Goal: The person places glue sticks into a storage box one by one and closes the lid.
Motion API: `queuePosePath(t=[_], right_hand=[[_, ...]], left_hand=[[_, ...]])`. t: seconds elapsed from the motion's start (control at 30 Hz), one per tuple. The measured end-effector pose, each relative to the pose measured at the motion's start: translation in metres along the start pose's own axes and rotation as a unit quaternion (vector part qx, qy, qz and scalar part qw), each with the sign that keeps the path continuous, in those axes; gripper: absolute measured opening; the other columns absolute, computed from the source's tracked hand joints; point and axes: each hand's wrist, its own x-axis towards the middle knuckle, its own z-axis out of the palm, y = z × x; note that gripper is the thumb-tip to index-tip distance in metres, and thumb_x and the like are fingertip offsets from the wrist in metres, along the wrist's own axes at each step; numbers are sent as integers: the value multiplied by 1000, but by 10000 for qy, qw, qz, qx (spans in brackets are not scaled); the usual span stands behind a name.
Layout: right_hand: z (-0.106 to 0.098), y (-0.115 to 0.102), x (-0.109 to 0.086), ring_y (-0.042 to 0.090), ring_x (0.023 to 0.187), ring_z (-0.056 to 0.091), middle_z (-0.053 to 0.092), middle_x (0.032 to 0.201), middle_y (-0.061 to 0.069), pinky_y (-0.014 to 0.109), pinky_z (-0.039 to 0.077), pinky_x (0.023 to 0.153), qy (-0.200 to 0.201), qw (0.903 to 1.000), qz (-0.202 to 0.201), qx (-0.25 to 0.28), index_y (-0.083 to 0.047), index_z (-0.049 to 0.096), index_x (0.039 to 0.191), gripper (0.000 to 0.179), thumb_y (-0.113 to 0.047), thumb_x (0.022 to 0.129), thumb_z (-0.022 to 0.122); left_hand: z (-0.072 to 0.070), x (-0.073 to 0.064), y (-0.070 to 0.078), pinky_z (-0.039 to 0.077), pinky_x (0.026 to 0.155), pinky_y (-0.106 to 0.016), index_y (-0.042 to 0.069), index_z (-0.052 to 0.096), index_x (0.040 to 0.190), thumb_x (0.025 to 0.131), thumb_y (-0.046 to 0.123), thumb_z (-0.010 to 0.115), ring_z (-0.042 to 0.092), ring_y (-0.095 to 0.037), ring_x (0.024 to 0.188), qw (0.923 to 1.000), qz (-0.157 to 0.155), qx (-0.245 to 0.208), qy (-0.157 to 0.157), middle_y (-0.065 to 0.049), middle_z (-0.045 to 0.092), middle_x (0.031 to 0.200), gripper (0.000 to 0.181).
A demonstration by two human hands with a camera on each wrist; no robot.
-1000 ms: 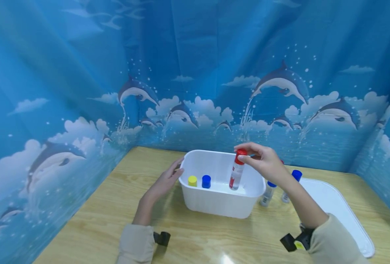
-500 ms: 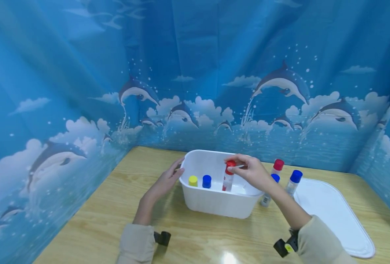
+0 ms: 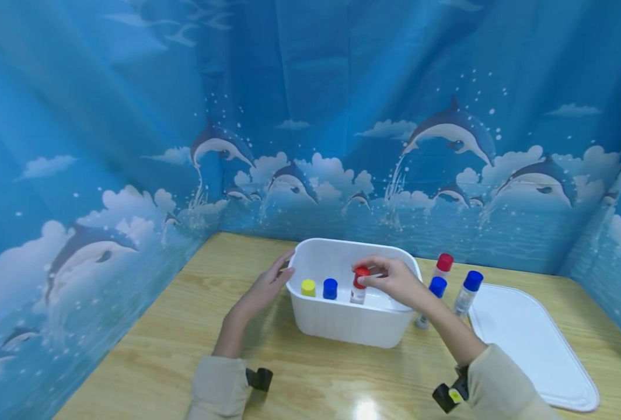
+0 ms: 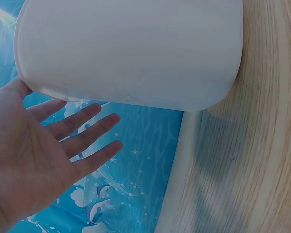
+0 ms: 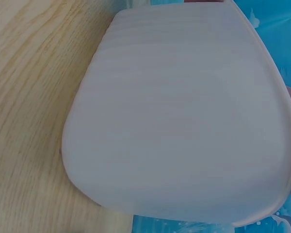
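A white plastic tub (image 3: 342, 328) stands on the wooden table. Inside it, my right hand (image 3: 394, 281) pinches the red cap of a small clear bottle (image 3: 358, 296), which is upright behind the front wall. To its left in the tub are a blue-capped bottle (image 3: 330, 289) and a yellow-capped bottle (image 3: 307, 288), their lower parts hidden. My left hand (image 3: 260, 291) touches the tub's left rim with fingers spread, as the left wrist view shows the hand (image 4: 43, 141) beside the tub wall (image 4: 136, 53). In the right wrist view the tub wall (image 5: 179, 116) covers nearly all of the right hand.
Right of the tub stand a red-capped bottle (image 3: 444, 263) and two blue-capped bottles, one nearer (image 3: 437, 287) and partly behind my right forearm, one farther right (image 3: 467, 293). A white lid (image 3: 533, 350) lies at the right. A dolphin-printed curtain (image 3: 310, 146) hangs behind the table.
My right hand has moved left and down into the tub with the red-capped bottle. The red-capped bottle at the right has come into fuller view. The left hand stays at the rim.
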Motion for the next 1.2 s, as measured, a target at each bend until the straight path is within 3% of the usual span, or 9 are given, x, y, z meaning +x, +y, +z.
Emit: queuePosePath(t=[0.4,0.73,1.03,1.2], right_hand=[[-1,-35,-7,31,97,58,61,109,15,37,51,80,-346,9988,358,-35,4,60,113,26,-3,88,60],[-2,0,1,26,99,58,61,110,9,35,51,80,-920,9952,313,121,-7,64,111,26,-11,86,66],[-2,2,1,25,99,59,61,111,14,33,51,81,-1238,9918,240,200,-4,63,111,26,-10,86,65],[-2,3,2,25,99,58,60,112,16,33,51,81,-1351,9903,265,179,-3,63,112,26,-8,87,64]], left_hand=[[-1,0,-2,34,99,-48,25,27,145,98,39,40,35,-28,127,10000,-49,-49,-3,-10,36,141,51],[-1,0,-1,33,99,-50,19,26,146,99,35,39,35,-33,127,9999,95,-110,-85,-16,37,140,51],[0,1,-1,35,98,-48,23,27,145,99,35,40,36,-29,126,10000,-24,-61,-31,-12,38,140,49],[-1,-3,3,36,98,-49,19,27,146,100,32,39,36,-32,126,10000,15,-64,-44,-15,38,140,49]])
